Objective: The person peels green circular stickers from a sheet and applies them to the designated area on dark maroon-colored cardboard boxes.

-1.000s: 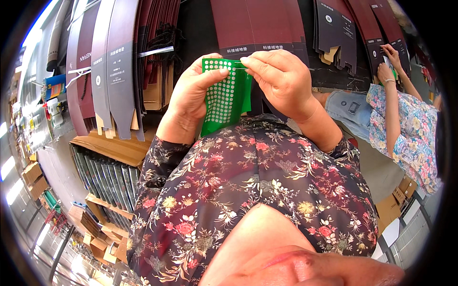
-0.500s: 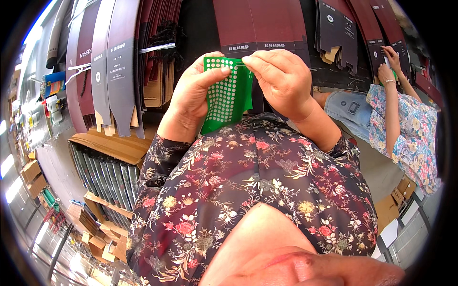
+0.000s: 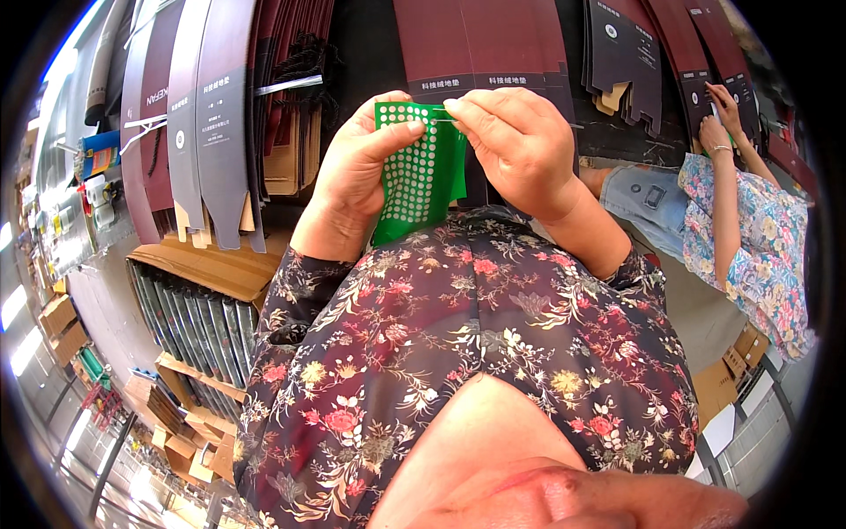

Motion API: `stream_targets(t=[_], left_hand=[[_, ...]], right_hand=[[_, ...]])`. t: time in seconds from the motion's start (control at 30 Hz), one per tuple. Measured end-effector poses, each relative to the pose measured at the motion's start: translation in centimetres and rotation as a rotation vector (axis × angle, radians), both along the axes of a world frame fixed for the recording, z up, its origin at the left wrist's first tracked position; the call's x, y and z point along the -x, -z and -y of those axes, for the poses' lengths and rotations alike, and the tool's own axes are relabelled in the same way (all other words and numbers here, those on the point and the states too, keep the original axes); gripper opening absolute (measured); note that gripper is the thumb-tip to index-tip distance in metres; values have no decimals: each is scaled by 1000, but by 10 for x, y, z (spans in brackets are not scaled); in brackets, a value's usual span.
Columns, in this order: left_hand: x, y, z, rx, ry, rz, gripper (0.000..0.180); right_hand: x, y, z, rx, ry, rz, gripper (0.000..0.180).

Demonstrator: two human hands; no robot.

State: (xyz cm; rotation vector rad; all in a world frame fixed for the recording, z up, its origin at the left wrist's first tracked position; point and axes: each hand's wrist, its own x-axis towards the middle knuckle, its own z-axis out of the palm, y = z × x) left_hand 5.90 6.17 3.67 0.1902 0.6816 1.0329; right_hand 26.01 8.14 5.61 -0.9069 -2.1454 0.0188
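A green sheet of round white dot stickers is upright in front of my chest, its right part folded back. My left hand grips it by the left edge, thumb pressed on the dots near the top. At the sheet's upper right corner, my right hand is closed in a pinch, thumb against forefinger. A thin pale sliver runs from those fingertips over the top of the green sheet. Whether it is a tool or a strip of the sheet, I cannot tell.
Flat maroon and grey cartons lie on the dark table beyond my hands. More cartons, some strapped in bundles, are at the left. Below them is an opened brown box of dark packs. At the right, another person handles a carton.
My right fingertips have shifted very slightly up and left along the sheet's top edge. My left hand keeps its grip on the sheet.
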Motion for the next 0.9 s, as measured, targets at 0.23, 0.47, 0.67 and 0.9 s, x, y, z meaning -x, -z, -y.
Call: stream_targets(t=[0.23, 0.47, 0.67, 0.9], left_hand=[[-2, 0, 2, -40, -28, -31, 28], [-3, -2, 2, -33, -15, -17, 29], [-2, -2, 3, -27, -18, -26, 29], [-2, -1, 4, -76, -30, -48, 30]], right_hand=[[-1, -5, 1, 26, -2, 18, 29], [-1, -6, 2, 4, 15, 17, 27], [0, -7, 3, -7, 15, 18, 28], [1, -1, 2, -59, 14, 15, 29]])
